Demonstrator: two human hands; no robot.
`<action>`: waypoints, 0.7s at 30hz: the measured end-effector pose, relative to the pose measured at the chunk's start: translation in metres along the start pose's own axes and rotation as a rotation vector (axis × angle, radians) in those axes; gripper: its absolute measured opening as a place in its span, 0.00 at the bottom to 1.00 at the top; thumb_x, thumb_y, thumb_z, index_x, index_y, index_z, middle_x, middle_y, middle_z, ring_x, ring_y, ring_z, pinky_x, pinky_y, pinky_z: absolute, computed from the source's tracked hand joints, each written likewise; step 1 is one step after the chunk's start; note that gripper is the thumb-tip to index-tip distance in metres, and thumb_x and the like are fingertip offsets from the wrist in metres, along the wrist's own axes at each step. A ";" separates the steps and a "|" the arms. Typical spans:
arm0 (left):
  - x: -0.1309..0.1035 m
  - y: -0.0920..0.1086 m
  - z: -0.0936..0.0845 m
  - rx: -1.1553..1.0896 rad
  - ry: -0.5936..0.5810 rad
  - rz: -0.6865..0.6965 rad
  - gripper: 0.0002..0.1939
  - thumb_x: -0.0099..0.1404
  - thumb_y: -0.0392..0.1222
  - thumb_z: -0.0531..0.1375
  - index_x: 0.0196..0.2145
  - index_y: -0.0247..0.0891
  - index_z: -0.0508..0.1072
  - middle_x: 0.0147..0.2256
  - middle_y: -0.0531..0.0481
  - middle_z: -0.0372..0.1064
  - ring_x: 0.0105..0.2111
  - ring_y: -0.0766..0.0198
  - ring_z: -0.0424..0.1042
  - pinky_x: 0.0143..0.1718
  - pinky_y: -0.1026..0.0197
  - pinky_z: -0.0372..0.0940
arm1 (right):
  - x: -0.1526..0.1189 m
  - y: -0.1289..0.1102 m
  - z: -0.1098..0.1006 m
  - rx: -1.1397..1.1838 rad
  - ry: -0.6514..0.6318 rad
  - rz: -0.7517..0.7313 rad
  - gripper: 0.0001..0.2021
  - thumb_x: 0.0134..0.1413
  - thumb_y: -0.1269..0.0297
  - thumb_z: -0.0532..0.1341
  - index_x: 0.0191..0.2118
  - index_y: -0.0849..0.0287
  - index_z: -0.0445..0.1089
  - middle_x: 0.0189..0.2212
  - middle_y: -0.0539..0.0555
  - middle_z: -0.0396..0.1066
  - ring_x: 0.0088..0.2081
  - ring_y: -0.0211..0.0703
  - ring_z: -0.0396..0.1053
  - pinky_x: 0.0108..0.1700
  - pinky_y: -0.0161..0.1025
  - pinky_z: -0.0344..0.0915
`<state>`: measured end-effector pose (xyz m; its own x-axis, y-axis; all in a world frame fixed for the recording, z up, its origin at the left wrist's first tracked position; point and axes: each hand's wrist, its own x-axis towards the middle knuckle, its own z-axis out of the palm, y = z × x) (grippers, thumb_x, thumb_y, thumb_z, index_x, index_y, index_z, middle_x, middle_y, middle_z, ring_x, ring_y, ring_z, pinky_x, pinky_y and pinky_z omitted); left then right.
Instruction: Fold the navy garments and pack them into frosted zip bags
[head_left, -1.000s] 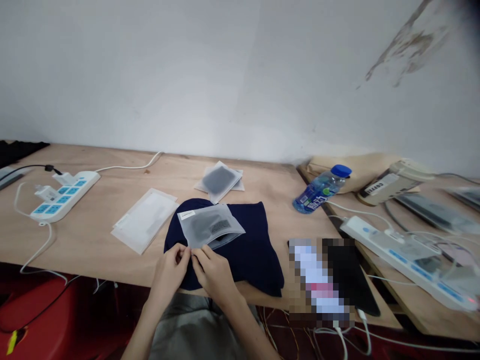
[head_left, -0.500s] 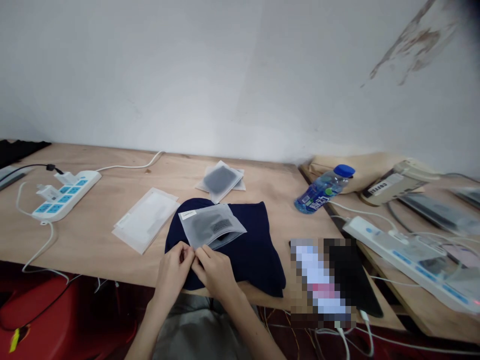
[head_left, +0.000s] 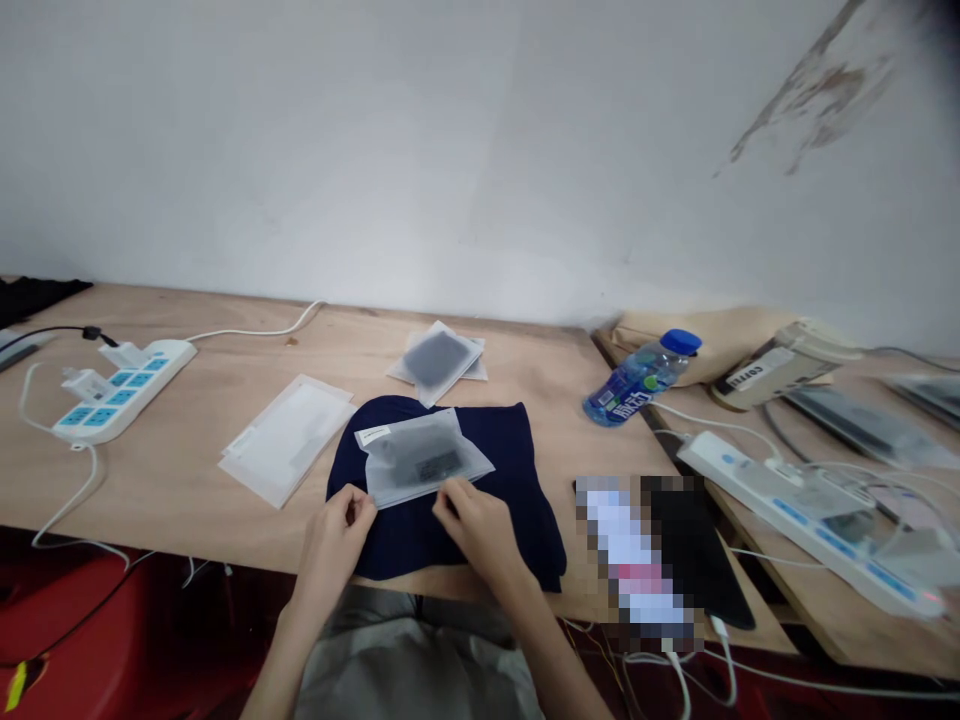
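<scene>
A frosted zip bag (head_left: 409,462) with a dark content and a small white label lies on a folded navy cloth (head_left: 517,490) in front of me. My left hand (head_left: 339,525) pinches the bag's near left corner. Along the same near edge, farther right, my right hand (head_left: 472,515) has its thumb and fingers closed on the bag's rim. Behind the cloth, more frosted bags (head_left: 439,362) with dark contents are stacked crosswise. Flat, pale frosted bags (head_left: 289,440) lie to the left of the cloth.
A white power strip (head_left: 127,390) with chargers sits at the left. To the right are a blue-capped bottle (head_left: 637,380), a coffee cup (head_left: 780,365), a blurred-out phone (head_left: 634,560), a black device (head_left: 701,555) and another power strip (head_left: 810,525). Cables hang over the table's front edge.
My right hand has slid rightward along the bag's near edge, away from my left hand. The bag's opening, gaping before, now looks flat. The view has shifted slightly.
</scene>
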<state>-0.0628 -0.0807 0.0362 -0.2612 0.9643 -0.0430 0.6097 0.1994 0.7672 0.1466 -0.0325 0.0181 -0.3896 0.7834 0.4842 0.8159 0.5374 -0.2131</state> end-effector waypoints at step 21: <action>0.018 0.016 -0.015 0.210 0.361 0.333 0.16 0.71 0.51 0.50 0.44 0.40 0.71 0.41 0.44 0.74 0.42 0.54 0.73 0.45 0.52 0.66 | 0.026 0.001 -0.074 0.190 -0.053 0.080 0.14 0.64 0.63 0.52 0.51 0.53 0.70 0.58 0.58 0.65 0.56 0.50 0.66 0.55 0.49 0.66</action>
<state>-0.0693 -0.0626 0.0576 -0.2463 0.8673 0.4326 0.8304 -0.0413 0.5556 0.1690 -0.0347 0.0937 -0.3530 0.8385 0.4150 0.7519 0.5183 -0.4076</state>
